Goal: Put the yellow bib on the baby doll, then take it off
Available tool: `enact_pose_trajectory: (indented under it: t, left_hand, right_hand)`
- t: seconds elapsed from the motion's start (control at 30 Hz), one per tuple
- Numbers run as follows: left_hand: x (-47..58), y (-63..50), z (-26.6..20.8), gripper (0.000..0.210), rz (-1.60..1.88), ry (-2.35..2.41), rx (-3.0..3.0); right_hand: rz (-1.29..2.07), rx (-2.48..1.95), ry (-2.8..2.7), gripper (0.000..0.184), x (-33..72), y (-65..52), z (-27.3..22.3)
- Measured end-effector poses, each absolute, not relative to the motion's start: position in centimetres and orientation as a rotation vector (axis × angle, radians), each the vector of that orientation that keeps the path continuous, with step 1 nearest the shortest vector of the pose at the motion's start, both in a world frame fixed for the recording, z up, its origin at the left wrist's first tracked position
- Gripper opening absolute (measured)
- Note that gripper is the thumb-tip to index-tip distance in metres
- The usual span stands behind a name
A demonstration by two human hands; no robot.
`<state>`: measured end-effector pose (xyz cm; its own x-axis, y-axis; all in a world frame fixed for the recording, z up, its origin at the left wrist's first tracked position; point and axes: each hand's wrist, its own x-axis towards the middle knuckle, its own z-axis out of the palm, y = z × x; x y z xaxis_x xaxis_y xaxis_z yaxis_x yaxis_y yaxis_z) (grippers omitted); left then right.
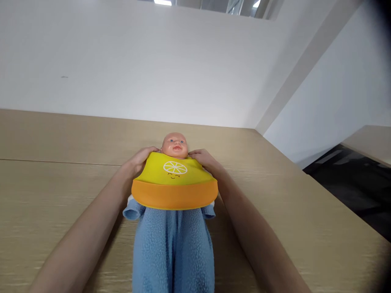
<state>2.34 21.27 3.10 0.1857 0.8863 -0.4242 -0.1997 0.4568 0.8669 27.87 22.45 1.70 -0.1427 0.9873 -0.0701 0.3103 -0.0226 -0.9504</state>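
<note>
A baby doll (175, 143) lies face up with its feet end toward me, dressed in a light blue fleece outfit (174, 252). Over its chest spreads a yellow bib (159, 171) with a white citrus slice, a smiling face and an orange catch pocket (174, 195). My left hand (143, 158) is closed at the bib's upper left edge, beside the doll's neck. On the other side, my right hand (206, 158) grips the upper right edge, fingers reaching toward the neck. Fingertips of both hands are partly hidden around the neck, and the bib's fastening does not show.
The doll rests on a light wood-grain table (67, 179) with a seam running across it. A white wall (137, 69) rises behind the far edge. To the right, past the table's edge, there is a dark glossy surface (345, 183).
</note>
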Motion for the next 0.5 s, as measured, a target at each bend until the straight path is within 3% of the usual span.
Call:
enact_pose_trajectory:
  t: [0.5]
  left_hand:
    - [3.1, 20.2, 2.0, 0.021, 1.014, 0.947, 0.691]
  right_hand:
    - [1.424, -1.278, -1.391, 0.019, 26.4, 20.9, 1.8]
